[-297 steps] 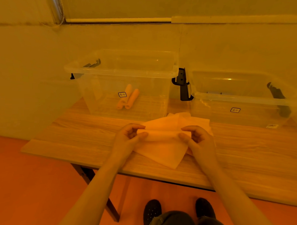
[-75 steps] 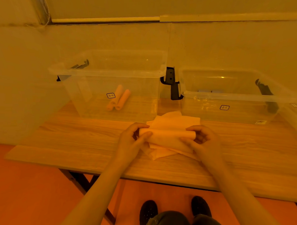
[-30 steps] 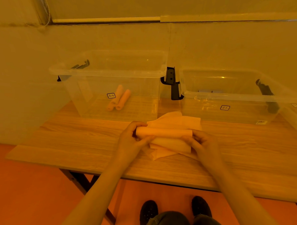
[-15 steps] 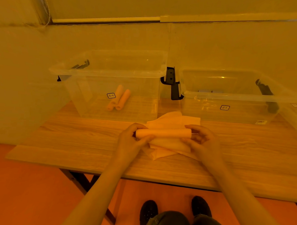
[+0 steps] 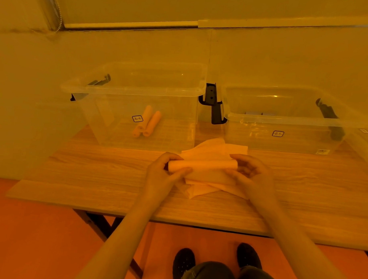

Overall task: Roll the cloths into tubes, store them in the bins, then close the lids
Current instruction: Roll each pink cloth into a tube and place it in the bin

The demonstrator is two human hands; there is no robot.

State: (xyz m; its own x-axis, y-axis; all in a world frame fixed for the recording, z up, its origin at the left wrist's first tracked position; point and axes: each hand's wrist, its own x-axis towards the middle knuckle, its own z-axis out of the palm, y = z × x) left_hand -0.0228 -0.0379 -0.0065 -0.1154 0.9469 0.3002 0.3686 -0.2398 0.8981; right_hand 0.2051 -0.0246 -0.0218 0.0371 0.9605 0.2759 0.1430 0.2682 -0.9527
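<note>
A rolled cloth tube lies crosswise above a pile of flat cloths on the wooden table. My left hand grips the tube's left end with thumb and fingers. My right hand holds the right end with curled fingers. Behind, the left clear bin stands open with two rolled cloths on its floor. The right clear bin also stands open.
Black latch handles hang between the two bins, and others sit at the outer ends. A wall runs close behind the bins. The table's front edge is near my legs, and my shoes show below it.
The cloth has gone from a half-rolled sheet to a tight tube. Over the last second my hands shifted slightly along its ends; the tube stays above the pile.
</note>
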